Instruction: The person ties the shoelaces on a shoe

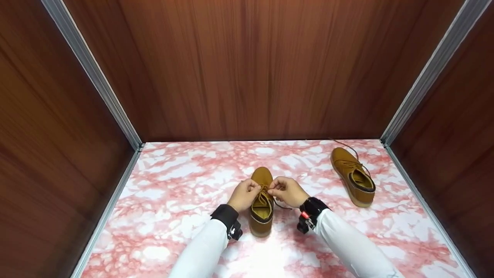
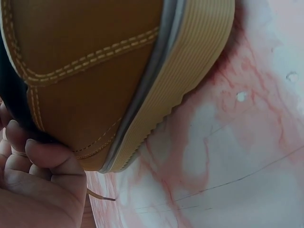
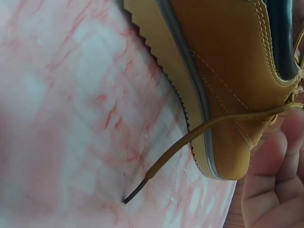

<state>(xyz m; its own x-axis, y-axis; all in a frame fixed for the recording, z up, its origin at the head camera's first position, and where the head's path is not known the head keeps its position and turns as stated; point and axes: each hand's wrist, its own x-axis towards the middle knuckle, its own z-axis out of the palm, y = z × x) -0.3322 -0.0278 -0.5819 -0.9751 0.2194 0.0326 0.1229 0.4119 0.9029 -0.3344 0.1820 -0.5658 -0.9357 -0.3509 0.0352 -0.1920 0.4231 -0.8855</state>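
Observation:
A tan lace-up shoe (image 1: pixel 261 226) stands upright on the tabletop, its toe pointing away from me. Over its laces both hands meet. My left hand (image 1: pixel 246 195) pinches the shoelace (image 1: pixel 263 197) from the left side, and in the left wrist view its curled fingers (image 2: pixel 52 154) lie against the dark collar; what they pinch is hidden there. From the right, my right hand (image 1: pixel 290 192) pinches the lace between thumb and forefinger. One loose lace end (image 3: pixel 166 154) hangs across the shoe's side, its dark tip on the table in the right wrist view.
A second tan shoe (image 1: pixel 353 175) stands at the right, its lace (image 1: pixel 349 146) trailing toward the back wall. Wood-grain panels (image 1: pixel 247 69) enclose the red-and-white marbled tabletop (image 1: pixel 173 216) at the back and sides, with metal strips (image 1: pixel 112 102) along the corners.

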